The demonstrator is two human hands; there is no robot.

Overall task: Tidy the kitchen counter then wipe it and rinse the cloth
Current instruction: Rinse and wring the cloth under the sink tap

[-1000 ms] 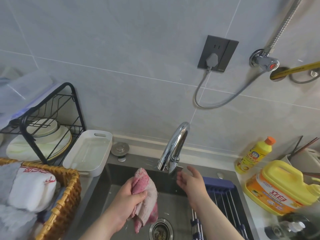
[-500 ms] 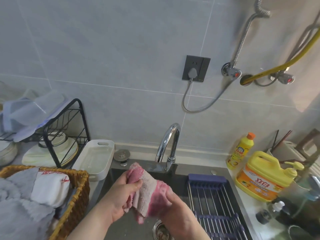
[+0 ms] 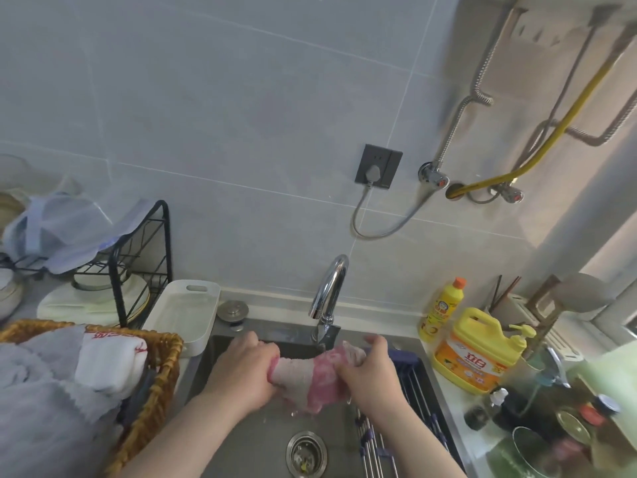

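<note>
Both hands, left (image 3: 243, 372) & right (image 3: 370, 377), grip cloth (image 3: 310, 377) ends under tap (image 3: 327, 291). Cloth likely soft, soggy, heavy w/ water; hold ends, twist.

A second ago only the left hand (image 3: 246, 372) held the pink-and-grey cloth (image 3: 310, 381), hanging bunched to the left of the faucet (image 3: 327, 291), while the right hand (image 3: 370, 377) was open and empty under the spout. Half a second ago the right hand had closed on the cloth's lower part. Now both hands grip it by opposite ends, stretched sideways into a roll just below the spout.
</note>
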